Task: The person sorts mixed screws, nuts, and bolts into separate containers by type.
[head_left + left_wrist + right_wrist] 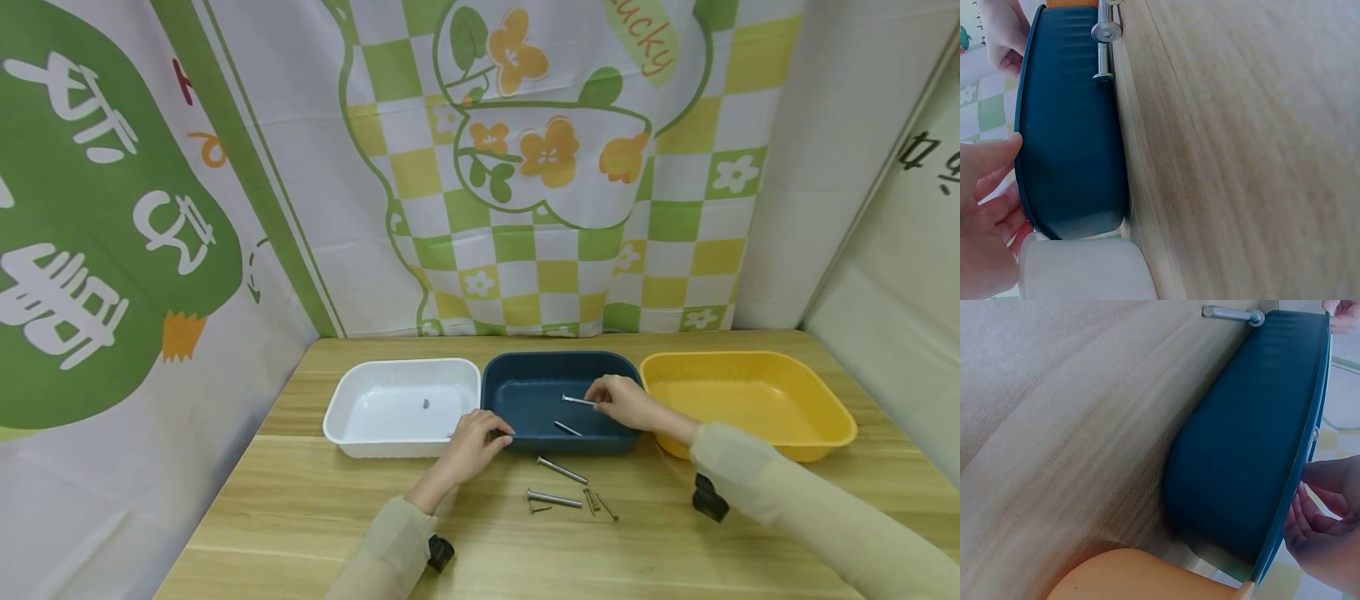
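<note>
Loose bolts [557,499] and small screws [607,507] lie mid-bench [300,533], short of a blue tray [570,446] near the back edge. The left hand [470,442] rests relaxed on its rim while the right hand [626,402] pinches a slim bolt [576,400] over its floor, apparently a placing step; next seems to call for a gentle release beside a second bolt [567,428] inside.

From above, the head view looks forward and down across the desk [285,500]; 2 wrist views, low, close and sideways, share the dark-blue tray [1066,137] wall.
</note>
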Motion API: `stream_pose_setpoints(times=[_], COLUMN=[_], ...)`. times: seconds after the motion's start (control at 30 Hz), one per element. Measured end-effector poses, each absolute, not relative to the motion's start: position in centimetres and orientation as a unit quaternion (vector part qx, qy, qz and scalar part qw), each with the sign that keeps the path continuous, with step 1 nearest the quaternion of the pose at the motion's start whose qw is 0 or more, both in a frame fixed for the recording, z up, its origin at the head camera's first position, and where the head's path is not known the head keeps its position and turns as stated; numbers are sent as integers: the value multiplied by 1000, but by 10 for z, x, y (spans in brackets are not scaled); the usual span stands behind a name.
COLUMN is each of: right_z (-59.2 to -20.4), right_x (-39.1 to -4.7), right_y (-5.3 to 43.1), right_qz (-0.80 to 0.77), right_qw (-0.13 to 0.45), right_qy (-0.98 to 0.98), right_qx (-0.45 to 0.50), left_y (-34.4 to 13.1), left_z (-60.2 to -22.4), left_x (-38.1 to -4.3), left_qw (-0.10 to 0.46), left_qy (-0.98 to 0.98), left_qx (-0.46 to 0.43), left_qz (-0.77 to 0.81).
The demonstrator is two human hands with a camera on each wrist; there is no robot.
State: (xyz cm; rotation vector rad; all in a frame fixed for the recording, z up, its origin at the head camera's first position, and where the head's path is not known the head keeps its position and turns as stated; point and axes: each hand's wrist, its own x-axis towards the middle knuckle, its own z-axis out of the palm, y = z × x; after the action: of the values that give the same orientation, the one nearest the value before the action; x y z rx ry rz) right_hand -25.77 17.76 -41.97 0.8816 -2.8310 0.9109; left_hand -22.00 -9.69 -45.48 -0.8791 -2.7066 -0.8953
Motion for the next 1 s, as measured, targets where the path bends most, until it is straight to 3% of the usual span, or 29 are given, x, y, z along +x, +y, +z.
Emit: stream_pose_setpoints(times=[1.0], right_z=[-424], right_x=[-258], right_y=[178], right_qz=[313], right_qw=[-4], right_qy=[-915], right_qx=[253], left_y=[-97], left_z=[-453], left_x=[-218], left_qw=[78], left_qy=[-906], left_qx=[-290], left_qz=[-299])
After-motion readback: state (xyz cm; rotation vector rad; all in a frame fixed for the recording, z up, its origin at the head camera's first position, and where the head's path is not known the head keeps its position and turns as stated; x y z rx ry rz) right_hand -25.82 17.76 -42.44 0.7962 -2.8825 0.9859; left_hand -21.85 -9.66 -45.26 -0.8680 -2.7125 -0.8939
